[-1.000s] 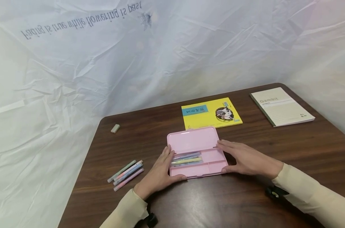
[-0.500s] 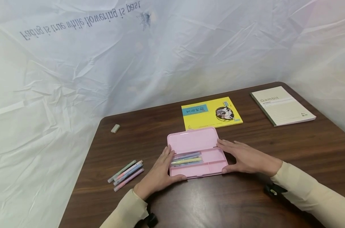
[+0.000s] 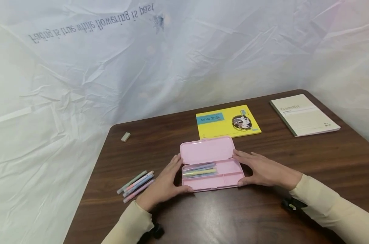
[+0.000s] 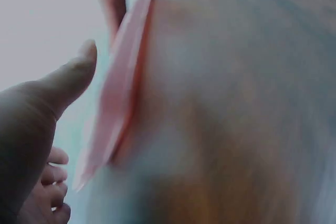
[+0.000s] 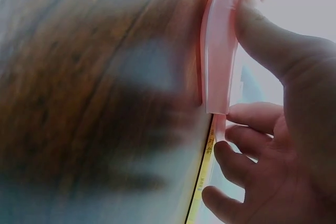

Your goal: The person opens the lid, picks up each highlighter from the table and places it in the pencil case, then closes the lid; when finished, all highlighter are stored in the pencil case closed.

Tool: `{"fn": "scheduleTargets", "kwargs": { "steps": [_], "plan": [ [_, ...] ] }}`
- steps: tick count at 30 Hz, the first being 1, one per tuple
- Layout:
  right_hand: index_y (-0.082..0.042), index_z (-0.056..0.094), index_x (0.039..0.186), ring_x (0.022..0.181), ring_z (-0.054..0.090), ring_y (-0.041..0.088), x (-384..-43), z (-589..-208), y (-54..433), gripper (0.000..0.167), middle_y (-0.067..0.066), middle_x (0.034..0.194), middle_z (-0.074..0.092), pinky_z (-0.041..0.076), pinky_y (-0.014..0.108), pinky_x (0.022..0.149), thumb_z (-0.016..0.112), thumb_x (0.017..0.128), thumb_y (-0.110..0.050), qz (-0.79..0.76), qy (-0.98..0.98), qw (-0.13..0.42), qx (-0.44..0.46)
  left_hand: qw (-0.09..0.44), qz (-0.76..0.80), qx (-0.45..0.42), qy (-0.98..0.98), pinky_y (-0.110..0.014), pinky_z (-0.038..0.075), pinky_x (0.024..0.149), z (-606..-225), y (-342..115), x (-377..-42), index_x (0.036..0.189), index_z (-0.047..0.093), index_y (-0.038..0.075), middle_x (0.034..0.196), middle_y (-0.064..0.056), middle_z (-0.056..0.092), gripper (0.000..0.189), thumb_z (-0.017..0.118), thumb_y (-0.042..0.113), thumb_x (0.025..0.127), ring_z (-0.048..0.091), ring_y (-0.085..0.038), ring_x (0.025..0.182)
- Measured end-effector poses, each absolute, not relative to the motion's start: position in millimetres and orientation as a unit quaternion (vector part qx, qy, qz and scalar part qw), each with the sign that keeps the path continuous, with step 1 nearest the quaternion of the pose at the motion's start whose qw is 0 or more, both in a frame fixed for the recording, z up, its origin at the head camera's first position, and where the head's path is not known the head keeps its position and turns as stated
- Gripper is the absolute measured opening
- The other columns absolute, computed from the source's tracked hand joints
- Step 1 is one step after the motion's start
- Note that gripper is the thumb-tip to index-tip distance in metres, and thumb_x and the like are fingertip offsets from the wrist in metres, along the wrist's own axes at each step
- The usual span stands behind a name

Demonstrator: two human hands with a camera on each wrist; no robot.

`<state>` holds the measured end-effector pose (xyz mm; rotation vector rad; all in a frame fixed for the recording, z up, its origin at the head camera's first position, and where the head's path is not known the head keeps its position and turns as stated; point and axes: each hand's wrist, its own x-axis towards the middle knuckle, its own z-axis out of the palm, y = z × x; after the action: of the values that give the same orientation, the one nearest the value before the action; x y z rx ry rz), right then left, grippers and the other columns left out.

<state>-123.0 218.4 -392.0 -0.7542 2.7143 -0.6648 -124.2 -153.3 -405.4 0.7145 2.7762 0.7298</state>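
A pink pencil case (image 3: 202,184) lies with its lid (image 3: 207,150) folded back. Several pens (image 3: 199,171) in pale blue and yellow lie in its back left compartment; two front compartments and the back right part hold nothing visible. My right hand (image 3: 262,169) holds the case's right end, thumb at the front corner and fingers by the hinge. At the left end is my left hand (image 3: 163,184), thumb and fingers spread; in the left wrist view its thumb (image 4: 79,74) stands apart from the case. Beside this hand lie several loose pens (image 3: 137,183), partly behind it.
A yellow booklet (image 3: 216,130) lies just behind the case. Farther right is a white notebook (image 3: 304,117) near the table's back corner. A small eraser (image 3: 125,137) rests at the back left of the brown table (image 3: 221,217). White cloth (image 3: 178,64) hangs behind.
My left hand has shifted a little left, away from the pencil case's left end. My right hand has stayed at the right end. The head view has shifted slightly.
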Motion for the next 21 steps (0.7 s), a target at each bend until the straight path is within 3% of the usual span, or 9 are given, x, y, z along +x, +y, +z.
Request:
{"fn": "scheduleTargets", "kwargs": {
  "steps": [5,12,16,21],
  "plan": [
    [-0.004,0.043,0.150,0.143,0.036,0.040,-123,-394,219,0.101,0.018,0.161,0.030,0.024,0.064,0.113,0.070,0.078,-0.069,-0.231,0.930,0.116,-0.261,0.037,0.253,0.226,0.940,-0.052,0.035,0.112,-387,-193,-119,0.156,0.033,0.012,0.165,-0.003,0.024,0.097,0.077,0.055,0.081,0.025,-0.023,0.150],
    [-0.005,0.045,0.150,0.140,0.040,0.043,-126,-393,221,0.098,0.019,0.160,0.031,0.026,0.064,0.112,0.072,0.078,-0.067,-0.231,0.930,0.111,-0.265,-0.035,0.233,0.183,0.954,-0.055,0.044,0.102,-370,-268,-102,0.151,0.044,0.009,0.157,-0.012,0.040,0.091,0.086,0.038,0.075,0.041,-0.035,0.141],
    [-0.005,0.045,0.150,0.140,0.040,0.042,-128,-394,220,0.100,0.020,0.160,0.031,0.026,0.064,0.112,0.072,0.077,-0.068,-0.234,0.928,0.115,-0.265,-0.053,0.208,0.133,0.968,-0.058,0.046,0.097,-371,-298,-82,0.142,0.055,0.008,0.144,-0.015,0.054,0.080,0.088,0.033,0.073,0.052,-0.038,0.130],
    [-0.004,0.044,0.150,0.140,0.040,0.042,-130,-396,219,0.102,0.021,0.159,0.031,0.026,0.063,0.112,0.071,0.076,-0.069,-0.235,0.926,0.121,-0.271,-0.052,0.204,0.102,0.972,-0.055,0.050,0.092,-380,-316,-64,0.127,0.069,0.010,0.123,-0.007,0.069,0.060,0.087,0.033,0.074,0.063,-0.033,0.116]
  ]
}}
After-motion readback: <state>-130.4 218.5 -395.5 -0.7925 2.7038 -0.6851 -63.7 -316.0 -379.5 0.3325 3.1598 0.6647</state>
